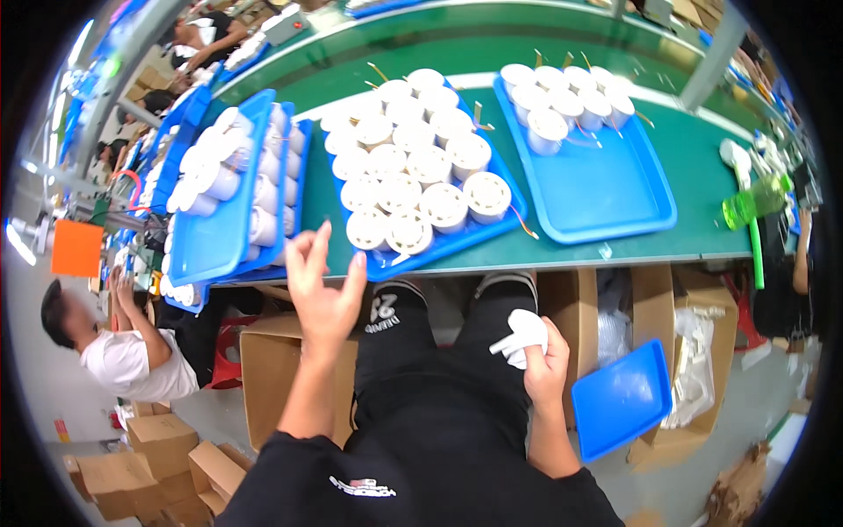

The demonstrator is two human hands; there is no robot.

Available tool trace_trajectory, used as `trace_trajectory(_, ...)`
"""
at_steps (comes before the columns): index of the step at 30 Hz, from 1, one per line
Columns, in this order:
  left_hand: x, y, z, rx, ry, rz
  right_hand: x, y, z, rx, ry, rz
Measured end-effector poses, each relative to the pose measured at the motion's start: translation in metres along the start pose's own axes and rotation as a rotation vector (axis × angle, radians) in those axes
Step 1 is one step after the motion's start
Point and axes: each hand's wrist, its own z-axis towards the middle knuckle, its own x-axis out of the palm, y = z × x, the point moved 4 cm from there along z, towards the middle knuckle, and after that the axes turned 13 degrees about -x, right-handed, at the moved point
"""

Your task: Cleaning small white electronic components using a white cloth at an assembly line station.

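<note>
My left hand is raised at the bench edge with fingers spread and nothing in it. Its fingertips are near the front left corner of a blue tray packed with round white plastic housings, some trailing thin wires. Low over my right thigh, my right hand grips a white plastic part with a rounded body and a short narrow stem; my fingers cover some of it. Beyond the bench edge to the right lies another blue tray, with several white housings grouped at its far end.
Stacked blue trays with white housings stand tilted at the left. A green bottle is at the bench's right end. Below the bench are cardboard boxes and a leaning blue tray. A person in white sits at left.
</note>
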Motion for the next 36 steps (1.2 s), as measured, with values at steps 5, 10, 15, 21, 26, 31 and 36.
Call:
trace_trajectory(5, 0.008, 0.022, -0.015, -0.062, 0.077, 0.018, 0.016, -0.005, 0.01, 0.036, 0.167, 0.184)
trace_trajectory(10, 0.01, 0.029, -0.014, 0.01, 0.064, 0.064, 0.029, 0.01, 0.014, -0.127, 0.219, 0.112)
trace_trajectory(15, 0.007, 0.026, -0.014, 0.169, 0.046, 0.062, 0.005, -0.011, -0.016, 0.118, -0.162, 0.096)
trace_trajectory(21, 0.029, 0.021, -0.009, 0.296, 0.069, 0.105, -0.101, -0.052, -0.087, 0.456, -0.378, -0.473)
trace_trajectory(26, 0.014, 0.038, -0.008, 0.331, -0.003, 0.198, -0.171, -0.077, -0.195, 0.588, -0.59, -0.636)
trace_trajectory(31, 0.032, 0.031, -0.011, 0.272, 0.037, 0.177, -0.191, -0.116, -0.302, 0.818, -1.252, -0.1)
trace_trajectory(36, 0.005, 0.012, -0.038, 0.344, -0.054, 0.163, -0.221, -0.17, -0.341, 0.575, -1.523, 0.412)
